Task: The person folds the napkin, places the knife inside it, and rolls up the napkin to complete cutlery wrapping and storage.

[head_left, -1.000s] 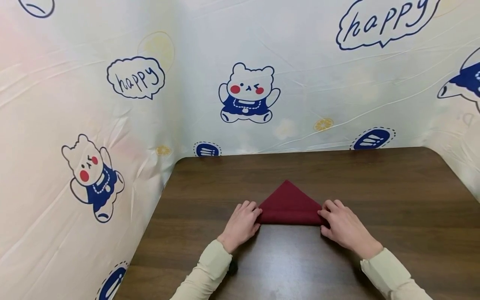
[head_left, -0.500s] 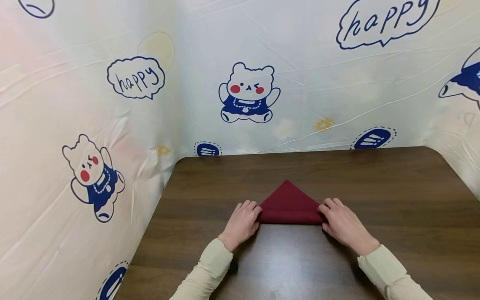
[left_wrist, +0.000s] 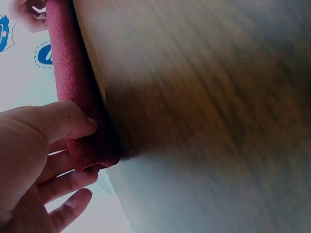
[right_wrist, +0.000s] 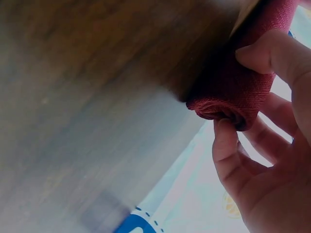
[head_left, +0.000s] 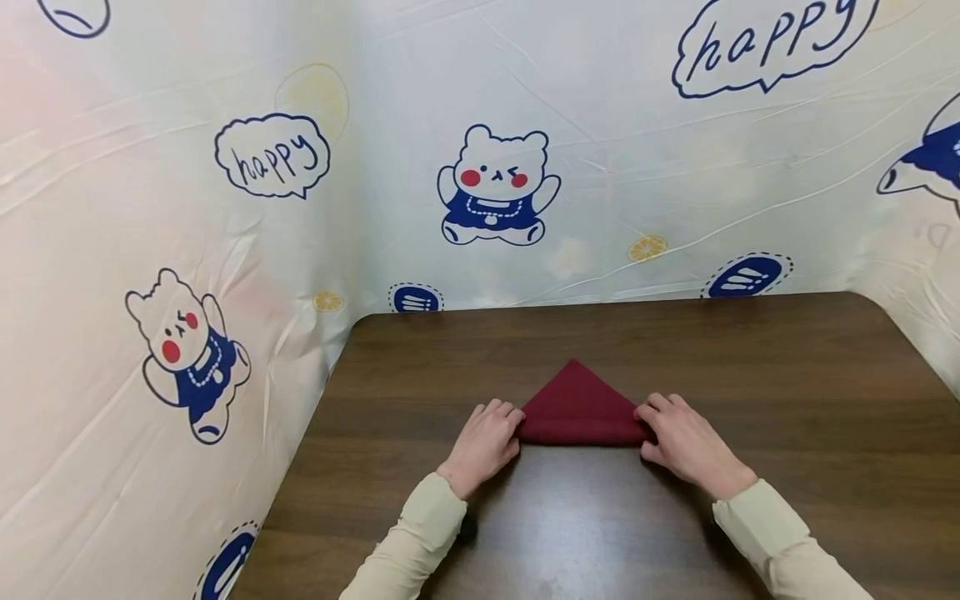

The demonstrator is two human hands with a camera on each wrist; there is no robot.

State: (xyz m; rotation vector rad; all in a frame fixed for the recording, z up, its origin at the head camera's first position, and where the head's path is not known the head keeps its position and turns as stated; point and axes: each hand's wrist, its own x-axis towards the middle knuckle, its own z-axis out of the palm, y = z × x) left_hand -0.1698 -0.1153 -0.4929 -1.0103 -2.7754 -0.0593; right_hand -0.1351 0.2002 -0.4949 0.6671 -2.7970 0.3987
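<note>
A dark red cloth (head_left: 577, 404) lies on the wooden table, its near edge rolled into a tube and its far part flat and pointed like a triangle. My left hand (head_left: 483, 440) grips the left end of the roll. In the left wrist view, the thumb (left_wrist: 73, 124) lies over the cloth roll (left_wrist: 73, 68), with fingers behind and below it. My right hand (head_left: 693, 442) holds the right end. The right wrist view shows its thumb (right_wrist: 262, 52) on top of the roll (right_wrist: 243, 85) and a fingertip at the coiled end.
The brown wooden table (head_left: 420, 367) has rounded far corners. Printed sheeting (head_left: 600, 100) with bears and "happy" bubbles hangs behind it and on both sides. A small dark object (head_left: 468, 530) shows beside the left cuff.
The near rolled edge has shifted very slightly away from me. My right hand has moved a little left and forward, its fingers changing position on the roll; the left hand has barely moved.
</note>
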